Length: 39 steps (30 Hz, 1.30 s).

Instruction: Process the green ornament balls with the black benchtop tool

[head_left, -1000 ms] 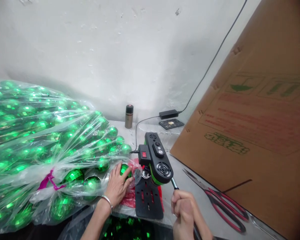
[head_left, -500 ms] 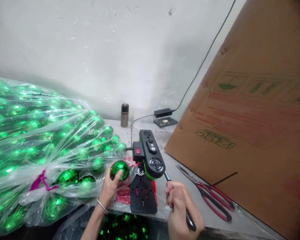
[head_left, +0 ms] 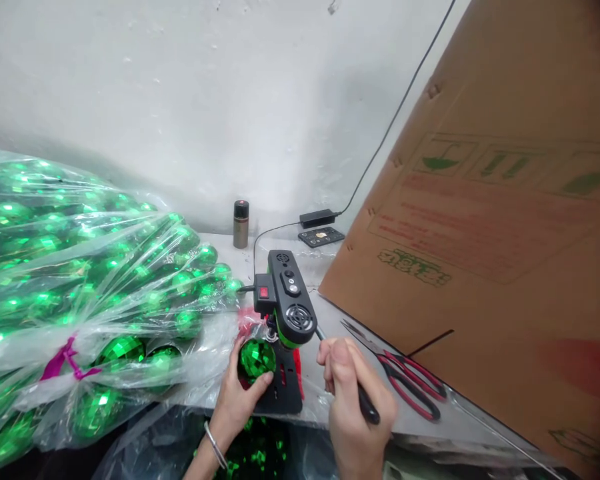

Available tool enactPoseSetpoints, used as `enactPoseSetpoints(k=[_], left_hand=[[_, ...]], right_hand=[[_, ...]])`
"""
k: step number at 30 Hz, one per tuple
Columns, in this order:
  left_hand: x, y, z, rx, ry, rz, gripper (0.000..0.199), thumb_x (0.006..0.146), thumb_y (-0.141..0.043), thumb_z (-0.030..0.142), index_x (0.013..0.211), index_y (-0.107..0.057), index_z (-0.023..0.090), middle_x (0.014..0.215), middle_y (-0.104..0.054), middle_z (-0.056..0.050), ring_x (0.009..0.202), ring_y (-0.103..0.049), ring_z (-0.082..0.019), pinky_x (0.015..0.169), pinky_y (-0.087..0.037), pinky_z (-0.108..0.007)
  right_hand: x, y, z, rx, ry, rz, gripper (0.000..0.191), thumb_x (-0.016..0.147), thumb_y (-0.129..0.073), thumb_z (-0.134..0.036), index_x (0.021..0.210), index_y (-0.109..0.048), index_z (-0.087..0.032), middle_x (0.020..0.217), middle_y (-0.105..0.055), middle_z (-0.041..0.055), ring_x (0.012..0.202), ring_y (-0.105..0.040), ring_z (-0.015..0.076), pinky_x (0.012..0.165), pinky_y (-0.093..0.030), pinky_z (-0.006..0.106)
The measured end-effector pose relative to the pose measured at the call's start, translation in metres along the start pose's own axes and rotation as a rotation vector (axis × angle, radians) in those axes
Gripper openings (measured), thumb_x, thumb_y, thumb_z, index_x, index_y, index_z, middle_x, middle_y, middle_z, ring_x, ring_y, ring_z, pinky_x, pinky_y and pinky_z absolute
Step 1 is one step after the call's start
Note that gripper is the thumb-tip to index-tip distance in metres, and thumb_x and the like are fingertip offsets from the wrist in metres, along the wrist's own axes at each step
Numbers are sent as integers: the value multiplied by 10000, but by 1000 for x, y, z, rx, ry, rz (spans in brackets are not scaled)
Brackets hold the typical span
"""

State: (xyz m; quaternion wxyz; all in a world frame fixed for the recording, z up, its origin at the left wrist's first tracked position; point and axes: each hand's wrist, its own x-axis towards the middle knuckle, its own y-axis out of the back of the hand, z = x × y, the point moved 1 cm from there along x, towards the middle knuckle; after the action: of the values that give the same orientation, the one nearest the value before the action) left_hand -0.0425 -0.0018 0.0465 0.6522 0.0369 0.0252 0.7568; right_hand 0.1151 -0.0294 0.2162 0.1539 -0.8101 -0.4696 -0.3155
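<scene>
A shiny green mirrored ball (head_left: 257, 360) is in my left hand (head_left: 236, 393), its fingers and thumb wrapped round the sides. The ball is over the left side of a black slotted base plate (head_left: 290, 397), beside the head of a black bench device (head_left: 294, 293) with a red switch and round vents. My right hand (head_left: 355, 400) is closed round the black-gripped metal lever (head_left: 367, 407) on the device's right side. What lies under the device's head is hidden.
Clear plastic bags of green balls (head_left: 105, 267), tied with a magenta strip (head_left: 65, 360), fill the left. Red-handled scissors (head_left: 405, 377) lie right of the lever, beside a large cardboard box (head_left: 480, 233). Behind stand a small bottle (head_left: 241, 227), power adapter (head_left: 317, 218) and phone-like slab (head_left: 321, 237). More balls (head_left: 260, 447) sit below the table edge.
My left hand has carried the ball rightwards, from beside the device to over its base plate. My right hand stays on the lever. The whole view has shifted slightly.
</scene>
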Motion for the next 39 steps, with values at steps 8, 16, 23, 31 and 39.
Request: enactPoseSetpoints(k=[8,16,23,31,39], left_hand=[[-8,-18,-23,249,-222,-40,814,862,-837,401,1579,-510,199,1617,-621,-220,1546,-565,-447,1295,-440,-683],[-6,-29,-31,274,-365,-2,785,869,-863,301,1569,-511,245,1534,-660,-183,1453,-638,-419,1227,-520,-664],[-7,-27,-31,296,-395,-109,814,885,-814,276,1593,-415,232,1606,-590,-218,1517,-585,-440,1242,-499,-700],[-6,-28,-20,311,-369,-229,864,808,-826,219,1594,-468,209,1576,-609,-227,1497,-588,-453,1249,-494,-709],[6,-32,-15,273,-297,-168,794,738,-909,312,1463,-600,214,1417,-705,-175,1339,-686,-429,1158,-549,-704]], right_hand=[[-4,2,2,22,50,-25,388,1153,-508,-268,771,-559,-226,685,-519,-36,570,-490,105,512,-387,236],[-3,1,0,30,46,-25,363,1149,-509,-223,789,-558,-231,703,-540,-49,588,-500,87,540,-406,202],[1,0,-6,7,28,1,409,1148,-522,-257,742,-548,-224,666,-523,-56,555,-494,79,512,-381,205],[3,1,-4,4,36,-6,416,1151,-520,-268,739,-553,-225,658,-522,-57,551,-490,79,496,-377,198],[3,0,-2,8,36,-26,406,1154,-513,-256,750,-543,-229,658,-493,-60,557,-491,76,503,-390,186]])
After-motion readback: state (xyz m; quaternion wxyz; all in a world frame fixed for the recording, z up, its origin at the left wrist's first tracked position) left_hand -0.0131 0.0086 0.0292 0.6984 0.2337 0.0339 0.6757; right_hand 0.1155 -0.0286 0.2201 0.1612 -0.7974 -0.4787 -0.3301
